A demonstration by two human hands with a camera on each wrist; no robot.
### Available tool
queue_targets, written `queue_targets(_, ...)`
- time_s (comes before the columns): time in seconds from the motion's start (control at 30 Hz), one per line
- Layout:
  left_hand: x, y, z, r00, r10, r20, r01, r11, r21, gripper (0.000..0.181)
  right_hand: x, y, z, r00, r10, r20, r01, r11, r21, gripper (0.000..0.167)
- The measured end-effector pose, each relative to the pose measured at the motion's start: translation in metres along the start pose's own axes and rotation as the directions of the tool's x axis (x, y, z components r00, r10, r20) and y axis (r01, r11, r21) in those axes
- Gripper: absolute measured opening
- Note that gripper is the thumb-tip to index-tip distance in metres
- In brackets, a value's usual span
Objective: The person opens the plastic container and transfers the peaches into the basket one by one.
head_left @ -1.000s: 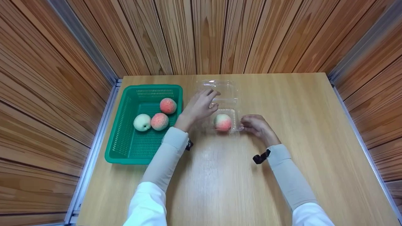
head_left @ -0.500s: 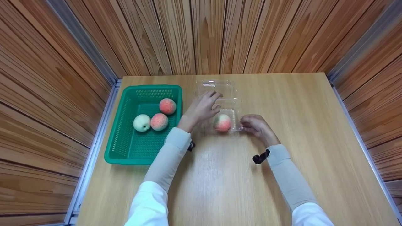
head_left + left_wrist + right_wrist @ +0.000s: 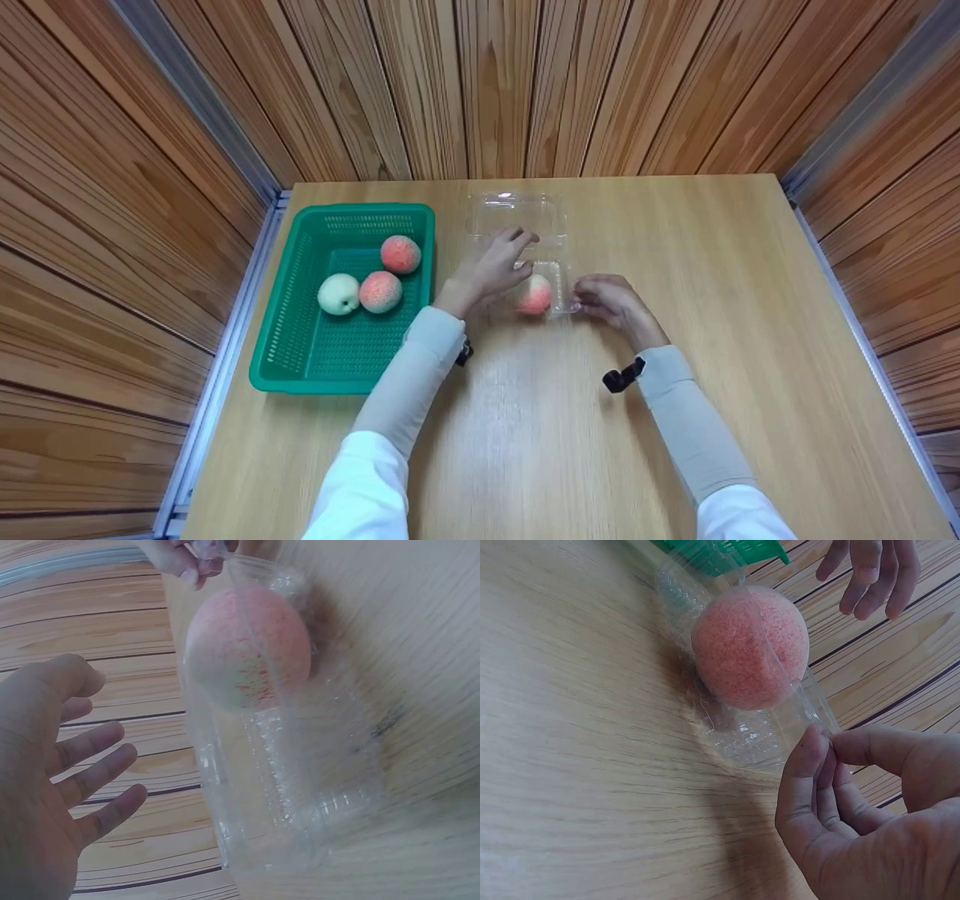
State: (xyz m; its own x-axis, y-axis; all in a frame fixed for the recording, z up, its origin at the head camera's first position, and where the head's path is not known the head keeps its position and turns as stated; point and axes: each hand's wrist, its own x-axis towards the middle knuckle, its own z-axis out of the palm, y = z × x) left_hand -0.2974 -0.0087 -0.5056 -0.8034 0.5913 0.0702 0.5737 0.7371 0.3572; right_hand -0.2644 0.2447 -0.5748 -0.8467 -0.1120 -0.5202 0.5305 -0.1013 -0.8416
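A clear plastic clamshell box lies with its lid folded back toward the wall. Inside its base sits one pink and pale peach, at the right end as the head view shows it. My right hand pinches the box's right rim between thumb and fingers, plainest in the right wrist view, where the fingertips meet on the edge. My left hand hovers over the box, fingers spread and holding nothing; its palm shows in the left wrist view, apart from the peach.
At the left of the table stands a green basket. In it lie two pinkish peaches and a whitish one. Wood-panelled walls close off the back and both sides.
My left hand has moved right and slightly nearer over the box, now covering part of the peach in the head view. The right hand has kept its place on the rim.
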Motion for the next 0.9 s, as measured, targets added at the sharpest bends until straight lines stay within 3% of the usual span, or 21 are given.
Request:
queue_targets(0.13,0.001,0.002,0.004,0.999,-0.033,0.040,0.032,0.999,0.018,0.046,-0.001,0.000,0.000,1.000,-0.004,0.009,0.004,1.000,0.003,0.014)
queue_targets(0.53,0.002,0.005,0.015,0.994,-0.047,0.094,0.049,0.999,-0.023,0.046,-0.001,0.001,0.001,1.000,-0.016,0.013,0.016,1.000,0.027,0.006)
queue_targets(0.9,0.006,0.010,0.027,0.992,-0.059,0.114,0.047,0.994,0.100,0.052,-0.001,0.002,0.000,1.000,-0.018,0.000,0.018,1.000,0.025,0.005)
